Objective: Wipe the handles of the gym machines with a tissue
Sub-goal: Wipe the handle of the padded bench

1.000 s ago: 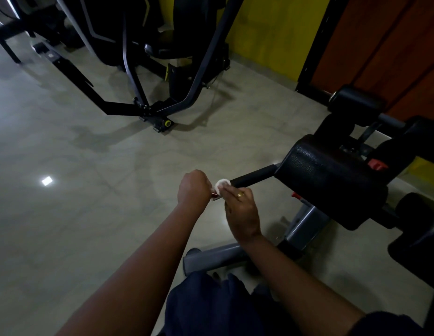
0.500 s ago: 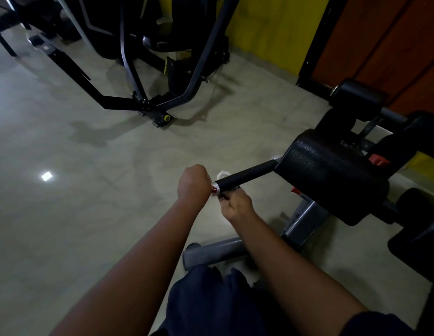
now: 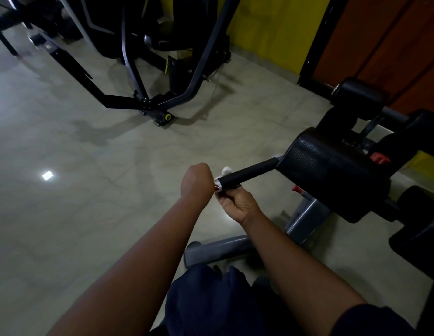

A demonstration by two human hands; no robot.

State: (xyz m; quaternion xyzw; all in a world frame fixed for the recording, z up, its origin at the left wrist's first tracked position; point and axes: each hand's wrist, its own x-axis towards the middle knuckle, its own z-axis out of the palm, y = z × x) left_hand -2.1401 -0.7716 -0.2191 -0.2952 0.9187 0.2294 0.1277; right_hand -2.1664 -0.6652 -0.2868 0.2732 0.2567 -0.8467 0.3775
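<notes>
Dim gym, grey floor (image 3: 65, 214): wiping a handle's tip.
Nearest, the right hand (image 3: 237, 207) curls up round the handle (image 3: 247, 174) from beneath, close to its capped end. The left hand (image 3: 196, 180) is clenched against that end, fingers hidden, so I cannot tell what it grasps. The tissue (image 3: 227, 169) peeps white over the handle's far side. Best, I judge, to wrap the tissue fully round, twist, then slide toward the pad (image 3: 332, 170). Beyond stands another machine (image 3: 148, 103).

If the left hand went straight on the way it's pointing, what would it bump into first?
Probably the tissue at the end of the handle, right beside the left hand; depth is unclear.
</notes>
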